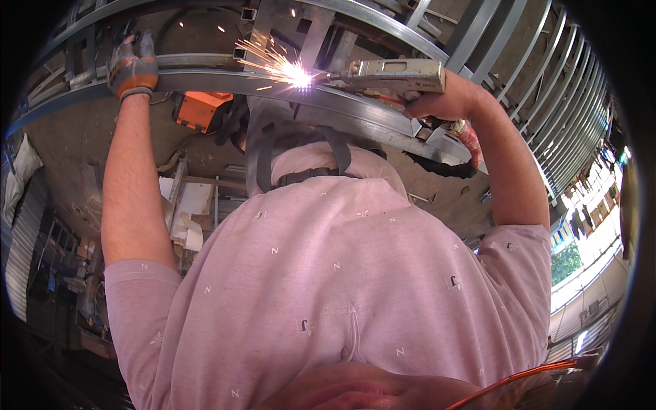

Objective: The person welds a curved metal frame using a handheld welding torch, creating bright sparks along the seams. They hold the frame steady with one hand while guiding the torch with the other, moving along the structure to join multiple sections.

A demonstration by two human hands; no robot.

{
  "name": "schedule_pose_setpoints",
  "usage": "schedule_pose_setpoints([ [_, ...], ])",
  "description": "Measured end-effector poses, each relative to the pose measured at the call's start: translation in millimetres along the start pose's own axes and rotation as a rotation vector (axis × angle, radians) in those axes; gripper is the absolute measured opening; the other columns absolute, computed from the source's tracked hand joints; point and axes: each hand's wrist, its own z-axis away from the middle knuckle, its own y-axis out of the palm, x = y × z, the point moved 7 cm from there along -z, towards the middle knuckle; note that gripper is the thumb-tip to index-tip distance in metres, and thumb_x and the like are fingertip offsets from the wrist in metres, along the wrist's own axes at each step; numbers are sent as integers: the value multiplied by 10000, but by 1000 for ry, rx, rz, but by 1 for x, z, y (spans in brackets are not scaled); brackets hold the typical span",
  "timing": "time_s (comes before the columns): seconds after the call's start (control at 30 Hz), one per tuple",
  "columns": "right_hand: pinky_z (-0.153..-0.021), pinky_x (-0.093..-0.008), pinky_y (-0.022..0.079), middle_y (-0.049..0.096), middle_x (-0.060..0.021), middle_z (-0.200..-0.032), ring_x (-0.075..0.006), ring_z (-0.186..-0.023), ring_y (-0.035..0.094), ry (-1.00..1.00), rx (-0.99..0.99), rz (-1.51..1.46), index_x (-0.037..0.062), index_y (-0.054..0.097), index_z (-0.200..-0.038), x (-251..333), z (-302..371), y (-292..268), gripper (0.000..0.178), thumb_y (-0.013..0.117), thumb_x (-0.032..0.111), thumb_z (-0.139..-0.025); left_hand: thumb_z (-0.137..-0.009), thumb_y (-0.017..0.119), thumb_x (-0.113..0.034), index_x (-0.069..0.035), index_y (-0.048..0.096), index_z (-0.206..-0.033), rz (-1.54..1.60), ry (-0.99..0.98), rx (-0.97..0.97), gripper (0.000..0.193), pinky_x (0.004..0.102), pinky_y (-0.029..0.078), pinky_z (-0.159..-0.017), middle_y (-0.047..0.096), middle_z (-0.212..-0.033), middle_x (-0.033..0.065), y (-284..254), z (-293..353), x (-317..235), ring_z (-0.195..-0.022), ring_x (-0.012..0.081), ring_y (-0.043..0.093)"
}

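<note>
My bare right hand (447, 99) is wrapped round the handle of a boxy, pale metal welding gun (400, 74), its nozzle pointing left. At the nozzle tip a bright purple-white glow sits on a long steel tube (225, 84), with orange sparks flying up and to the left. On the same frame, further left, my left hand (133, 72) wears a grey and orange glove and grips the steelwork; its fingertips are partly hidden. A red-wrapped hose (468, 140) hangs below my right hand.
Curved steel bars (560, 89) run in a row at the right. An orange box-shaped machine (201, 111) stands on the floor beneath the tube. White boards (188, 205) and scrap lie at the lower left. Dark straps (301, 160) cross near my waist.
</note>
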Motion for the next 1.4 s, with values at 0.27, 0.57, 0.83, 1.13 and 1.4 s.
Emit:
schedule_pose_setpoints([
  [0.27,-662,-318,570,736,-65,-927,-152,-725,663,62,3,-16,37,690,-1221,3,7,0,520,813,88,-717,-964,501,-674,-214,675,-1330,18,0,2,613,458,471,-1082,658,-1376,141,-2,1,-3,-1285,363,600],
  [0.57,-726,-323,571,742,-61,-984,-161,-808,675,5,-26,26,49,700,-1222,-5,6,-1,542,841,100,-702,-968,504,-667,-218,675,-1324,12,-9,24,598,467,470,-1084,651,-1385,134,-2,0,-3,-1302,359,588],
  [0.83,-810,-327,561,736,-53,-991,-167,-875,666,43,-104,-83,55,712,-1194,0,43,-11,473,836,88,-739,-960,519,-656,-214,666,-1332,7,-46,66,597,448,422,-1133,620,-1423,136,-6,0,-11,-1337,347,554],
  [1.13,-827,-463,558,717,-188,-961,-429,-954,674,-105,-718,173,98,634,-1108,36,94,52,312,764,130,-826,-976,533,-615,-153,690,-1296,38,-44,132,584,445,394,-1154,652,-1375,167,-23,5,-31,-1345,347,548],
  [1.4,-748,-522,549,726,-163,-905,-406,-866,694,12,-813,426,159,561,-1188,37,62,84,404,716,142,-815,-976,500,-645,-191,632,-1388,-23,-61,94,628,442,388,-1170,598,-1453,160,-19,2,-30,-1379,334,526],
])
